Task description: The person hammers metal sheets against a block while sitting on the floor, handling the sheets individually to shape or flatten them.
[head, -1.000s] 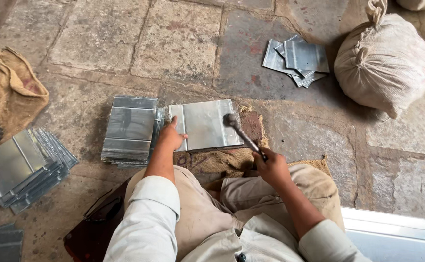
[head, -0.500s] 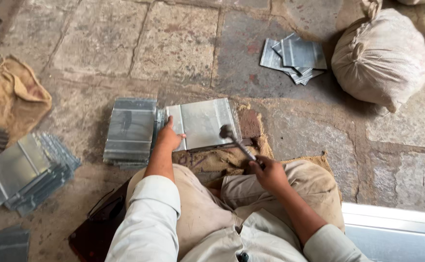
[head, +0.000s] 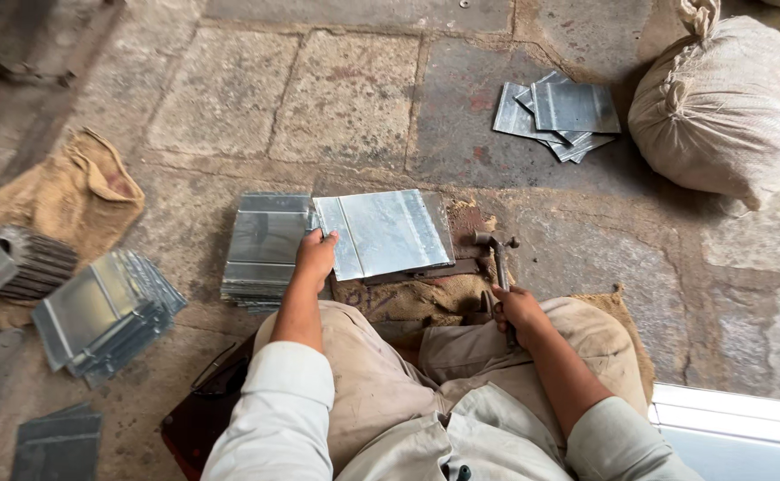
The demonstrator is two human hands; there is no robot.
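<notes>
A folded metal sheet (head: 390,232) lies flat on a block in front of my knees. My left hand (head: 315,254) grips its left edge, thumb on top. My right hand (head: 519,312) is closed around the handle of a small hammer (head: 498,252), whose head rests low, just right of the sheet's right edge. To the left of the sheet, touching it, sits a neat stack of similar sheets (head: 265,240).
A fanned pile of sheets (head: 105,312) lies at the left by a burlap sack (head: 74,191) and a ribbed metal part (head: 38,263). More sheets (head: 559,107) lie far right beside a full tied sack (head: 728,107). Stone slab floor all around.
The hammer has come down from above the sheet's right part and swung right, its head now beside the sheet's edge. My left hand keeps its hold on the sheet.
</notes>
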